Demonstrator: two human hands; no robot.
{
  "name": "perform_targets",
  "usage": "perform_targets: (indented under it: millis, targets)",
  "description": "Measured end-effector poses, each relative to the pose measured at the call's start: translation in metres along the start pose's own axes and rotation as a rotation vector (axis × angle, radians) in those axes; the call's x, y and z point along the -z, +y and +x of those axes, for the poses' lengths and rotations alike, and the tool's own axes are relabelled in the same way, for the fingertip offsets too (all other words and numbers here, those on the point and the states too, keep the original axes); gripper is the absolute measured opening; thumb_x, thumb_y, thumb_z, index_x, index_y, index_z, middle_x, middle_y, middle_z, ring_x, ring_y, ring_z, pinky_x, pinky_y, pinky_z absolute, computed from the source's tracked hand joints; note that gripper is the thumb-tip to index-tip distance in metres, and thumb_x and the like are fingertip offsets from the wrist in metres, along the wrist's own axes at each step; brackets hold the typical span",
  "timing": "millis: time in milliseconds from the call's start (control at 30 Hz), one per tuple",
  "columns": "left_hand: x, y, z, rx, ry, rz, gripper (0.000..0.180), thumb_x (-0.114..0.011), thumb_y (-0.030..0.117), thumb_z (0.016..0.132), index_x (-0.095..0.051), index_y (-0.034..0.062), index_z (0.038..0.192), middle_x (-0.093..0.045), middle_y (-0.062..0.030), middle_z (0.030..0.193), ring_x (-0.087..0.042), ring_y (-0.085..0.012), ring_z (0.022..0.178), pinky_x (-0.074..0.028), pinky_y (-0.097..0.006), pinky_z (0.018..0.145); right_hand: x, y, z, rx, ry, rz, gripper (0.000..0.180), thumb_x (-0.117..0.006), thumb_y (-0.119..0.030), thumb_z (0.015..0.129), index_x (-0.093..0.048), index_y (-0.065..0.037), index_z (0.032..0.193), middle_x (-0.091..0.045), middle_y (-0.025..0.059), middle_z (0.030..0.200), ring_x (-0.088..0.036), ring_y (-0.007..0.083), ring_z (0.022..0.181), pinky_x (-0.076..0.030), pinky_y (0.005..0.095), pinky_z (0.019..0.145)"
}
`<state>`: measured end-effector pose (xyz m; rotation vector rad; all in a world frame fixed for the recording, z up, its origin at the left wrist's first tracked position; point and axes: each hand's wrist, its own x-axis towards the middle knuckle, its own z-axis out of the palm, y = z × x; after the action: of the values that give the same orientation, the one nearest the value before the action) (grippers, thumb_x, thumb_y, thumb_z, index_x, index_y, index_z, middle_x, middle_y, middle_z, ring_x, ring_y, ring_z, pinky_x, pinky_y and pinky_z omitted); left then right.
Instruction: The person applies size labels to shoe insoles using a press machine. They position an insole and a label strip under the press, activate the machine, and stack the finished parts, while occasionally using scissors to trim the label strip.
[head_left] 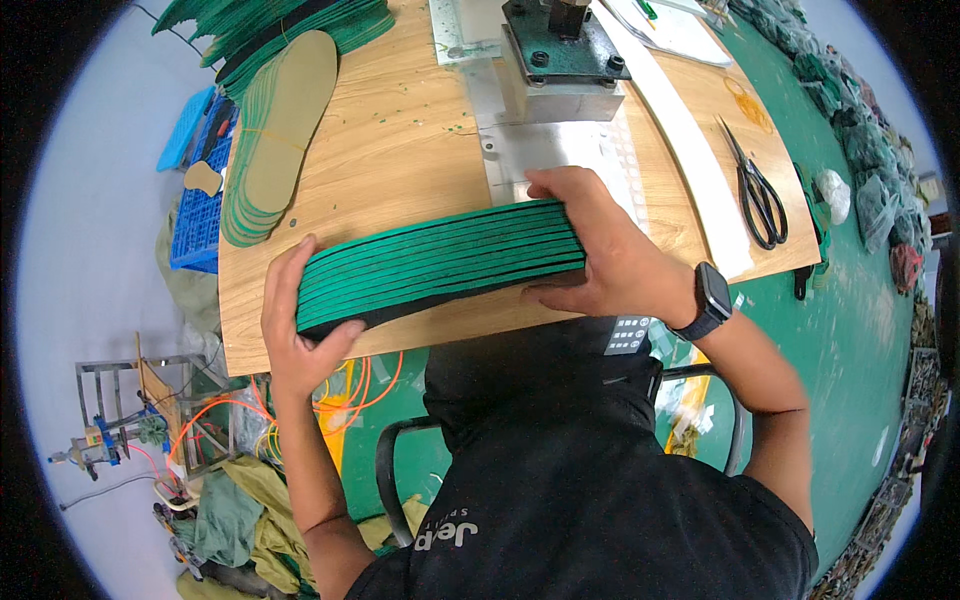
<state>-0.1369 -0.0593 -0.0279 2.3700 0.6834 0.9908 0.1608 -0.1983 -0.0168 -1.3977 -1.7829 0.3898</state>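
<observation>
Over the near edge of the table, I hold a thick stack of insoles (440,255), seen edge-on, with green layers and a black underside. Its left end sits in the grip of my left hand (300,325), the thumb below and the fingers round the end. At the other end my right hand (615,250) clamps the stack between thumb and fingers. A dark watch (713,295) is on my right wrist. Beyond the stack, a metal press block (565,70) stands on a metal plate (540,150). To the left lies a banded bundle of tan-topped insoles (290,120).
Black-handled scissors (763,205) and a long white strip (680,130) lie on the wooden table (390,150) at right. Green sheets (280,45) are piled at the far left. A blue crate (200,220) stands beside the table's left edge. Orange hoses (385,385) hang below.
</observation>
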Motion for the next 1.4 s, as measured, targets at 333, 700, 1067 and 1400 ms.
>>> perform_targets:
  millis: [333, 700, 1067, 1400]
  targets:
    - [-0.003, 0.017, 0.023, 0.330, -0.072, -0.310, 0.055, -0.069, 0.018, 0.079, -0.050, -0.0036, 0.126, -0.056, -0.0120, 0.116, -0.052, -0.0188, 0.110, -0.036, -0.031, 0.098, 0.028, -0.007, -0.008, -0.424, 0.082, 0.189, 0.034, -0.071, -0.017, 0.080, -0.060, -0.002, 0.109, -0.062, 0.0059, 0.092, -0.058, 0.0160, 0.088, -0.044, 0.0284, 0.082]
    - [-0.042, 0.001, 0.016, 0.494, 0.155, -0.726, 0.069, -0.014, 0.048, 0.098, -0.047, -0.0040, 0.128, -0.050, -0.0187, 0.130, -0.044, -0.0277, 0.125, -0.028, -0.039, 0.108, 0.005, 0.022, -0.028, -0.412, 0.171, 0.265, 0.056, -0.024, -0.042, 0.101, -0.045, 0.000, 0.131, -0.050, 0.0164, 0.125, -0.047, 0.0227, 0.113, -0.030, 0.0314, 0.101]
    - [-0.026, 0.005, -0.001, 0.243, -0.060, -0.337, 0.102, -0.077, 0.052, 0.060, -0.038, -0.0036, 0.135, -0.042, -0.0189, 0.137, -0.042, -0.0289, 0.127, -0.028, -0.038, 0.107, 0.027, 0.012, -0.051, -0.255, 0.097, -0.016, 0.086, -0.080, -0.014, 0.067, -0.033, -0.004, 0.138, -0.048, 0.0124, 0.131, -0.051, 0.0223, 0.110, -0.039, 0.0321, 0.096]
    - [-0.015, -0.011, 0.012, 0.124, -0.195, -0.181, 0.098, -0.082, 0.048, 0.055, -0.045, -0.0014, 0.130, -0.050, -0.0161, 0.130, -0.045, -0.0276, 0.124, -0.031, -0.038, 0.105, 0.027, 0.021, -0.052, -0.185, 0.085, -0.056, 0.085, -0.079, -0.012, 0.066, -0.033, -0.001, 0.136, -0.050, 0.0141, 0.127, -0.053, 0.0289, 0.111, -0.043, 0.0338, 0.095]
